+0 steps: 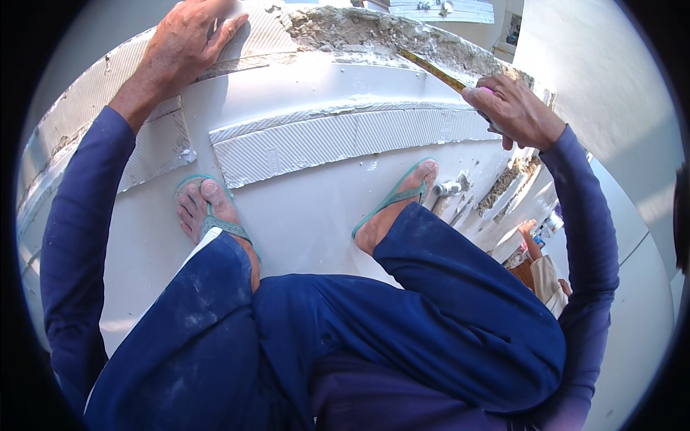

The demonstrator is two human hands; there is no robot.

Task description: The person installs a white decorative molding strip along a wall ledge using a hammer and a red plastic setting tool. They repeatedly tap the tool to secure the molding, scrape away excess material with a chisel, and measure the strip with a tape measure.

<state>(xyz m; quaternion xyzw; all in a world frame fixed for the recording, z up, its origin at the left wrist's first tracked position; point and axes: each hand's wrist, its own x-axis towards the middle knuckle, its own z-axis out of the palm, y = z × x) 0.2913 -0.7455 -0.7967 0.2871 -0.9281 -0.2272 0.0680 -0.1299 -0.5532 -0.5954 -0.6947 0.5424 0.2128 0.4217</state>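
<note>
My left hand (188, 44) lies flat, fingers spread, on a ribbed white tile (251, 39) at the top left, pressing its edge. My right hand (512, 108) at the upper right is closed around a tape measure case. Its yellow tape (431, 70) runs up and left across a rough strip of grey mortar (374, 36). A long ribbed white tile strip (345, 140) lies on the white surface (302, 215) between my hands and my feet.
I squat in blue clothes with both feet in teal flip-flops (392, 201) on the white surface. Another ribbed tile piece (154, 147) lies at the left. Another person's foot (530, 241) and leg show at the lower right, beside a white wall (604, 72).
</note>
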